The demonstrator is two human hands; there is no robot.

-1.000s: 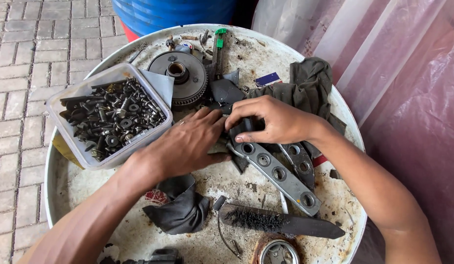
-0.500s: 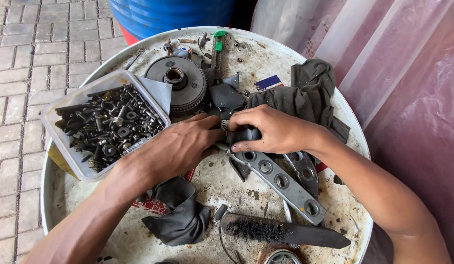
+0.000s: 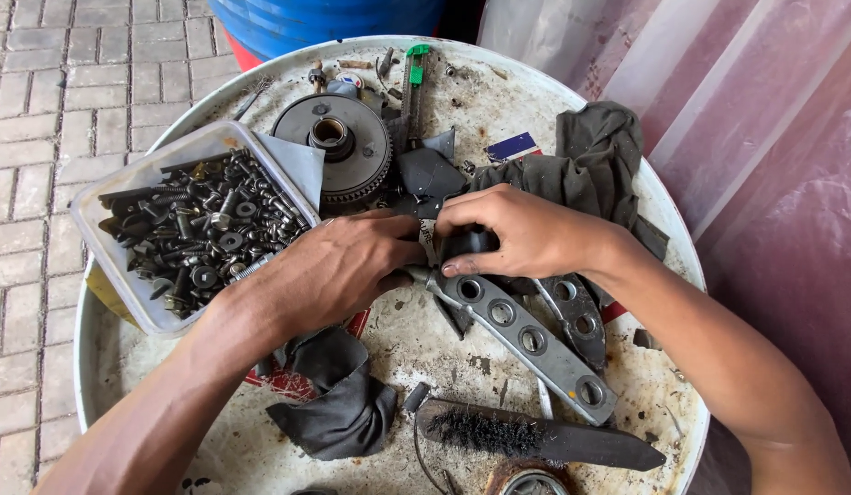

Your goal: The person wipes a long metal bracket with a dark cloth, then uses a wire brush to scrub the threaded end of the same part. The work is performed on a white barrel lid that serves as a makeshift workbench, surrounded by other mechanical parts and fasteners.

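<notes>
Metal bracket, long and grey with a row of round holes, lying slantwise near the middle of the round surface, upper end pinched between both hands, lower end resting free toward the wire brush. Left hand curled over the near end, fingers closed down on it beside a small dark piece hard to make out. Right hand folded over that same dark piece from the other side, thumb pressed at the bracket's top hole; cannot tell exactly what sits inside the grip. Second holed bracket tucked just beside and partly under the first, touching it. Likely trouble, judged from the clutter: a slip of greasy fingers on worn metal, with the bracket's free end swinging into the wire brush or nudging the second bracket off toward the rim. Also possible: an elbow or forearm catching the plastic tub of bolts close by the left wrist and tipping it, since part of it overhangs the surface edge. Dark rag under the left forearm apt to drag along with any pull. Bracket surface dull, scuffed, smeared with grime, holes ringed with lighter raised edges, corners rounded. Toothed gear wheel just behind the hands, near enough to snag knuckles.
</notes>
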